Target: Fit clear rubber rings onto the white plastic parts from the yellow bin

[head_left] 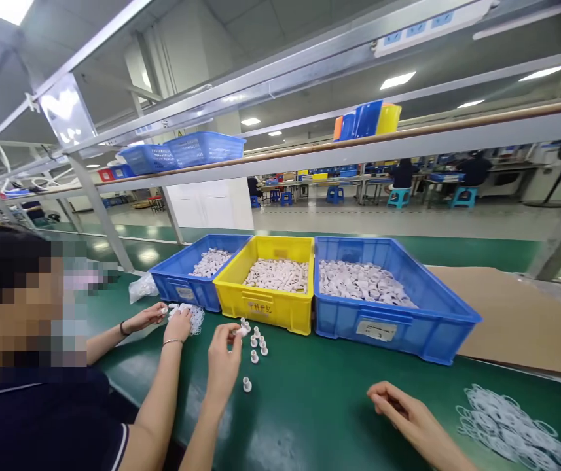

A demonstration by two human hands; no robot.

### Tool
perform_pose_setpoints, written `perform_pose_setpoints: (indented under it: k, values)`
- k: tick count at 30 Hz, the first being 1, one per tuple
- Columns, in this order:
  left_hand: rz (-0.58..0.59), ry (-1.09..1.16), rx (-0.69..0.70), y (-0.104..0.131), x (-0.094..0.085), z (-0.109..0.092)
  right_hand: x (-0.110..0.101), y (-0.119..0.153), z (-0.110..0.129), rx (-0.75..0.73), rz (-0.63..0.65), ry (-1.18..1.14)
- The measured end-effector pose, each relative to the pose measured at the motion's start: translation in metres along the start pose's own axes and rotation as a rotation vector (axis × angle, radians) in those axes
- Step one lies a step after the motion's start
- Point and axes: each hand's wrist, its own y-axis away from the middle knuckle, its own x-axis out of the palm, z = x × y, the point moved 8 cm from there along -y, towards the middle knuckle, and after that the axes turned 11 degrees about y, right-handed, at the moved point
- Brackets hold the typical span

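Head view, looking down on a green worktop (pixel 319 405). Left hand (pixel 224 360) raised just above it, grip closed in a fingertip pinch on a small white piece (pixel 241 331). Right hand (pixel 400 409) low on the worktop, well to the right, fingers curled inward; impossible to tell whether that grip is closed on anything.

Just beside the left hand, a cluster of white caps (pixel 258 343) standing upright, with a single cap (pixel 247 384) apart and nearer. Far right, a loose heap of thin white rings (pixel 510 425), near the right hand but not touching. Behind, side by side, a blue bin (pixel 182 291), a yellow bin (pixel 265 307) and a larger blue bin (pixel 393 327), all filled with white parts. At the left, a co-worker's two hands (pixel 165 320) over a small bunch of rings.

Judged from this, best handled so:
- Pinch lightly, at the very fingertips, to keep the piece square and in sight.
- Hold the left wrist high and clear of the standing caps, likely easy to topple.
- Lift one ring at a time off the heap's edge, to avoid dragging a tangle.
- Stay out of the co-worker's reach on the left.
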Motion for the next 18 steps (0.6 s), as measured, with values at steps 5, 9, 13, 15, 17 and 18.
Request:
perform_pose_setpoints:
  k: [5, 9, 13, 15, 17, 18]
  values:
    - [0.085, -0.405, -0.1, -0.002, -0.032, 0.07, 0.003, -0.002, 0.0, 0.013, -0.009, -0.007]
    - [0.166, -0.424, -0.15, -0.007, -0.037, 0.088, -0.002, -0.002, 0.003, 0.008, -0.056, -0.008]
    - [0.178, -0.405, -0.152, -0.05, -0.066, 0.075, -0.009, 0.0, 0.004, 0.014, -0.1, -0.032]
    - [0.151, -0.392, -0.137, -0.074, -0.083, 0.068, -0.012, 0.0, 0.005, 0.016, -0.112, -0.044]
    - [0.108, -0.377, -0.124, -0.09, -0.097, 0.066, -0.013, 0.001, 0.005, 0.016, -0.117, -0.052]
    - [0.073, -0.367, -0.117, -0.094, -0.103, 0.066, -0.013, 0.001, 0.005, 0.016, -0.118, -0.053]
